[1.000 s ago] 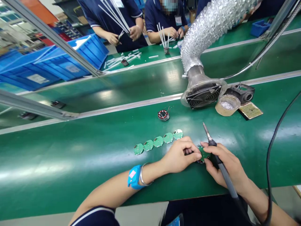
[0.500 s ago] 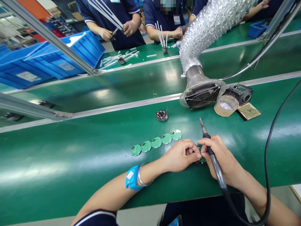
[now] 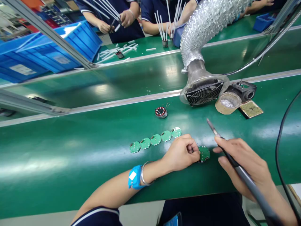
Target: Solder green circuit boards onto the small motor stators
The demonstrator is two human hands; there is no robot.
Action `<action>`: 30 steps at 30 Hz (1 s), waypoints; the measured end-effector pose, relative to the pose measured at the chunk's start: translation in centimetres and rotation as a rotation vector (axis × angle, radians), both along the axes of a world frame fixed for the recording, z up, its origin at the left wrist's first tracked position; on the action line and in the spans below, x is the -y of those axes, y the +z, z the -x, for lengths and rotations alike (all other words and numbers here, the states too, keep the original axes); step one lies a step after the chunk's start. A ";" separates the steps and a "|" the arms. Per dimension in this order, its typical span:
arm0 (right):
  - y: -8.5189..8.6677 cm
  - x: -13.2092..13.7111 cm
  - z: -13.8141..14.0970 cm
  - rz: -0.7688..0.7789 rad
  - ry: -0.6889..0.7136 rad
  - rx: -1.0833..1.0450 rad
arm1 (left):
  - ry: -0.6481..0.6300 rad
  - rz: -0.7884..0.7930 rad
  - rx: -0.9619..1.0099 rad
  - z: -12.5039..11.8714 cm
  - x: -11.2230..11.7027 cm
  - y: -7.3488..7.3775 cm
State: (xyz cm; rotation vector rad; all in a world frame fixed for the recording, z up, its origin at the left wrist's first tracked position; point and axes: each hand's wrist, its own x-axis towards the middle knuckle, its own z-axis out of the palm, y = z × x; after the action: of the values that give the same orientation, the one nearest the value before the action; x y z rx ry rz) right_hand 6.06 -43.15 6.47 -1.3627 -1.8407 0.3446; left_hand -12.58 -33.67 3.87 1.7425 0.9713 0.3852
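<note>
My left hand [image 3: 183, 150] is closed, its thumb and fingertips pinching at the left edge of a round green circuit board [image 3: 204, 153] on the bench. Something dark shows under that board, mostly hidden. My right hand [image 3: 252, 164] grips a soldering iron [image 3: 248, 179], its tip pointing up and left, apart from the board. A linked row of several round green circuit boards [image 3: 155, 140] lies left of and beyond my left hand. Behind the row sits a motor stator [image 3: 161, 112] with red-and-black windings and a loose wire.
A fume extractor [image 3: 204, 94] on a foil duct [image 3: 195, 31] hangs over the bench's back edge. Beside it stand a round tub [image 3: 227, 105], a soldering iron stand [image 3: 245, 91] and a sponge tray [image 3: 251, 110]. A black cable [image 3: 278, 141] loops at right. Co-workers handle white tubes opposite.
My right hand has drawn away to the right with the soldering iron, uncovering the circuit board. My left hand stays at the board. Across the line, a co-worker has brought more white tubes into view.
</note>
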 end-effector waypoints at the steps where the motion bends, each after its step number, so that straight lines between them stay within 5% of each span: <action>1: 0.5 0.4 -0.4 0.008 0.001 -0.006 | 0.002 0.008 0.000 0.0 0.0 0.0; 5: 1.4 1.5 -1.5 0.057 0.057 -0.073 | 0.015 -0.001 -0.013 -0.1 0.0 -0.1; 11: 0.2 1.6 -1.7 0.118 0.151 -0.220 | -0.002 -0.034 -0.037 -0.2 0.2 0.1; 30: 0.0 1.4 -1.2 0.091 0.191 -0.211 | 0.005 -0.105 -0.046 -0.4 0.4 0.0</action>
State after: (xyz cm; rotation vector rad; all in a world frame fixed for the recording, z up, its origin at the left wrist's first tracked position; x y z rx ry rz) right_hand 7.23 -44.51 6.49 -1.1638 -1.7984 0.6533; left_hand -12.22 -34.06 3.91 1.8510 1.0038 0.4072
